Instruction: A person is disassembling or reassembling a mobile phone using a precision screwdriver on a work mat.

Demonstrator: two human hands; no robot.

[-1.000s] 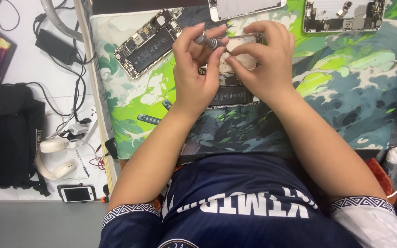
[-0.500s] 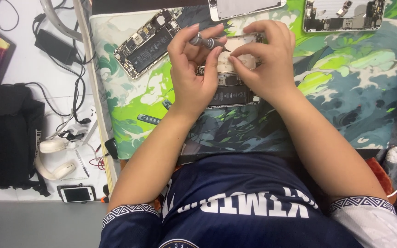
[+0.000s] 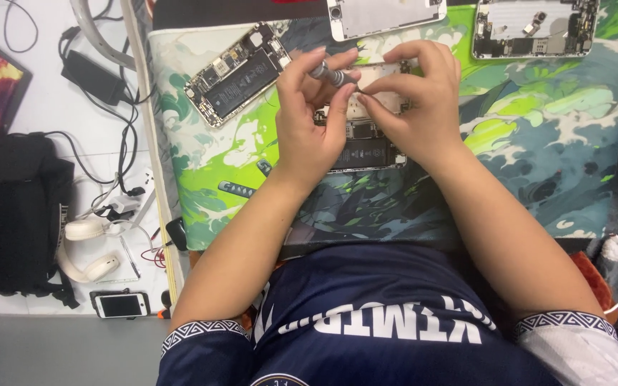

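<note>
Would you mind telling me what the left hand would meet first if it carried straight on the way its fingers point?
Probably the white phone panel at the mat's far edge. The left hand holds a small grey screwdriver; its fingers point away from the person, though height is unclear.

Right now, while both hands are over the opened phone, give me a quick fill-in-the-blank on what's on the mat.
1. The left hand pinches a small grey metal ____ between its fingers.
2. Both hands work over an opened phone lying on a ____ and teal patterned mat.
3. A pair of white ____ lies left of the mat, on the white surface.

Missing words: screwdriver; green; headphones
</note>
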